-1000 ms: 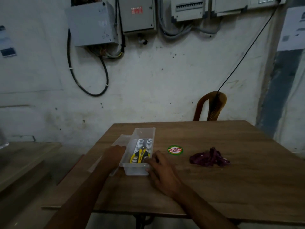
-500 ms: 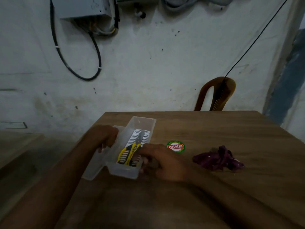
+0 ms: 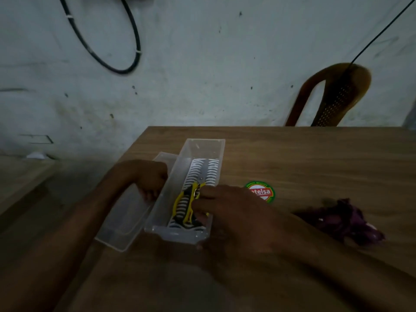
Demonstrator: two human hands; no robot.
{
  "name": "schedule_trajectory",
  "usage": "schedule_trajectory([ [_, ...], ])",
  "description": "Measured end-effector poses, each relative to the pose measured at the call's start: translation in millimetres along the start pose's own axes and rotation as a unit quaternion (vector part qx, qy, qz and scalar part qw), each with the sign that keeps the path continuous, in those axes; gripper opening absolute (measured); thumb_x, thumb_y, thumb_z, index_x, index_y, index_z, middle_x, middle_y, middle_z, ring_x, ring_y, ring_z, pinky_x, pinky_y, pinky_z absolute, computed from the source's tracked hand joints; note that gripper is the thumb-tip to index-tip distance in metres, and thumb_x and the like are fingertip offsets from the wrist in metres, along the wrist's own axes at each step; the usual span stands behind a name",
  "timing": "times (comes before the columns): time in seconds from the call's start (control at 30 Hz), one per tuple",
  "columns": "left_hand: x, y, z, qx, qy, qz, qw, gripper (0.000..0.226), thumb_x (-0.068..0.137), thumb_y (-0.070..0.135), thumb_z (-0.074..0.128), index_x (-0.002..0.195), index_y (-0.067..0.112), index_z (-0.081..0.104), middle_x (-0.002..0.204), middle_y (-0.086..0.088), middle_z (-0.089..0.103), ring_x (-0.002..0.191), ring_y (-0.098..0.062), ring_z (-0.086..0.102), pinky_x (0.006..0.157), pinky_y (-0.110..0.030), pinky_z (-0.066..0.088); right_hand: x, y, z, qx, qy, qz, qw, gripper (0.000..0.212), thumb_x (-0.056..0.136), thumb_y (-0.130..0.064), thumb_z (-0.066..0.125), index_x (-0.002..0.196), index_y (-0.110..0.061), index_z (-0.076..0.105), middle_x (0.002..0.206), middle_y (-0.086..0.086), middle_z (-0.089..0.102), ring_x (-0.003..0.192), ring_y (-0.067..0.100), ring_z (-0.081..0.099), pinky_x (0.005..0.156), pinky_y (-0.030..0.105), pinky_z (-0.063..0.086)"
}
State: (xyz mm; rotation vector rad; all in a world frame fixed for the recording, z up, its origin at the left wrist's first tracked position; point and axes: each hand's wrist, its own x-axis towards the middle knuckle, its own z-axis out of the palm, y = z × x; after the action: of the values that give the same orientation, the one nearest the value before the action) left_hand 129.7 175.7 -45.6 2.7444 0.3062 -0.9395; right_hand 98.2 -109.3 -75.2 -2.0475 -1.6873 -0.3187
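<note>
A long clear plastic box (image 3: 202,147) lies on the wooden table (image 3: 315,158), its clear lid (image 3: 126,224) beside it on the left. Inside the box lies a yellow and black hand tool (image 3: 183,203) on a striped black and white liner. My right hand (image 3: 227,212) reaches into the box over its right wall, fingers curled round the tool's handles. My left hand (image 3: 148,179) grips the box's left wall, fingers partly hidden behind the lid.
A round green and red sticker (image 3: 262,191) sits on the table right of the box. A crumpled purple cloth (image 3: 344,219) lies further right. A brown plastic chair (image 3: 331,97) stands behind the table against the white wall. Black cables hang on the wall.
The camera has tilted down and come closer. My right hand went from resting at the box's near corner to reaching inside onto the tool. My left hand stays at the box's left wall.
</note>
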Motion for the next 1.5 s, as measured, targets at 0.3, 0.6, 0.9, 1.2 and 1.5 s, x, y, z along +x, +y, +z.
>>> schedule_trajectory([
  [0.3,-71,9,12,0.145,0.331,0.006,0.933,0.051,0.092,0.048,0.061,0.12,0.006,0.059,0.129,-0.019,0.059,0.115,-0.033,0.058,0.086,-0.033,0.042,-20,-52,30,-0.005,0.099,0.166,0.981,0.034,0.076,-0.044,0.076,0.095,-0.02,0.061,0.11,0.0,0.037,0.097,0.018,0.048,0.078,0.037,0.05],
  [0.6,-135,17,-22,-0.402,0.448,0.131,0.788,0.014,0.091,0.012,0.068,0.094,0.006,0.056,0.092,-0.018,0.073,0.077,-0.028,0.071,0.071,-0.041,0.06,-26,-88,39,0.031,0.164,0.25,0.954,0.043,0.075,-0.028,0.079,0.11,-0.012,0.061,0.126,0.003,0.035,0.111,0.025,0.053,0.093,0.018,0.037],
  [0.9,-80,38,52,-0.433,0.386,0.005,0.815,0.036,0.084,0.02,0.069,0.103,-0.01,0.068,0.078,-0.016,0.069,0.062,-0.025,0.068,0.05,-0.025,0.05,2,-58,21,0.402,0.357,0.475,0.697,0.012,0.095,-0.026,0.058,0.092,-0.017,0.05,0.087,0.019,0.063,0.064,0.027,0.059,0.054,0.048,0.053],
  [1.2,-65,50,67,-0.181,0.425,0.016,0.887,0.045,0.1,0.038,0.049,0.123,0.001,0.059,0.126,-0.02,0.063,0.112,-0.035,0.061,0.085,-0.035,0.047,33,-36,28,0.319,0.26,0.505,0.758,0.017,0.09,-0.014,0.07,0.106,-0.008,0.067,0.109,0.014,0.073,0.097,0.028,0.07,0.085,0.045,0.06],
  [1.5,-46,62,53,-0.319,0.3,0.046,0.898,0.057,0.101,0.034,0.051,0.144,-0.001,0.043,0.142,-0.022,0.051,0.122,-0.036,0.056,0.099,-0.041,0.049,35,-16,35,0.3,0.262,0.486,0.777,0.029,0.089,-0.017,0.062,0.11,0.002,0.07,0.11,0.02,0.072,0.102,0.035,0.07,0.089,0.056,0.057],
])
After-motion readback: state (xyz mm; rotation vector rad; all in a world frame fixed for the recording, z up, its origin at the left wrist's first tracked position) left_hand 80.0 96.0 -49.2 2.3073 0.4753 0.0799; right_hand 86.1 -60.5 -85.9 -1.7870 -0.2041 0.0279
